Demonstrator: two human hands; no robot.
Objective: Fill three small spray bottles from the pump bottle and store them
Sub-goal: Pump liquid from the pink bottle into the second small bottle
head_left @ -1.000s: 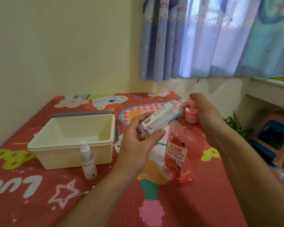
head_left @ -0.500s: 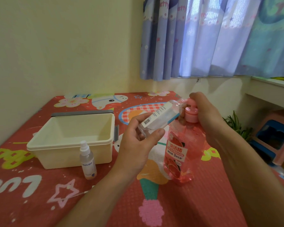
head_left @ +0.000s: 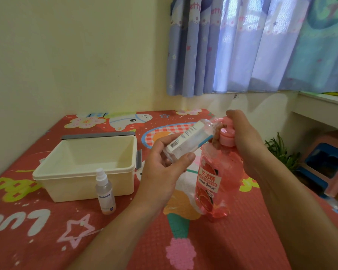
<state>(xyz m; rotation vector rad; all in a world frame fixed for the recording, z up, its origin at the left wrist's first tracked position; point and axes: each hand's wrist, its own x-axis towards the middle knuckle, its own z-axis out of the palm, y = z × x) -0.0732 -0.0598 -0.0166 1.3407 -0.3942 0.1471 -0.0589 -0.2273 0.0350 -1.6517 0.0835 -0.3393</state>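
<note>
You had your left hand (head_left: pixel 164 172) curled round the small spray bottle (head_left: pixel 189 141) at centre frame, with the thumb across its lower body and the fingers behind. It was tilted, with its neck end up and right at the spout of the pump bottle (head_left: pixel 215 180). Your right hand (head_left: pixel 242 141) was wrapped over the pink pump head, fingers curled down on it. The little bottle was clear thin plastic, probably light and slick, so a grip low on the body suited it; a hard squeeze might have flexed it. The pump bottle held pink liquid and stood on the red mat (head_left: pixel 242 240) right of centre. I judged it heavy and steady, best controlled at the head. A second spray bottle (head_left: pixel 105 191) stood capped at lower left, just in front of the cream bin (head_left: pixel 76 190).
</note>
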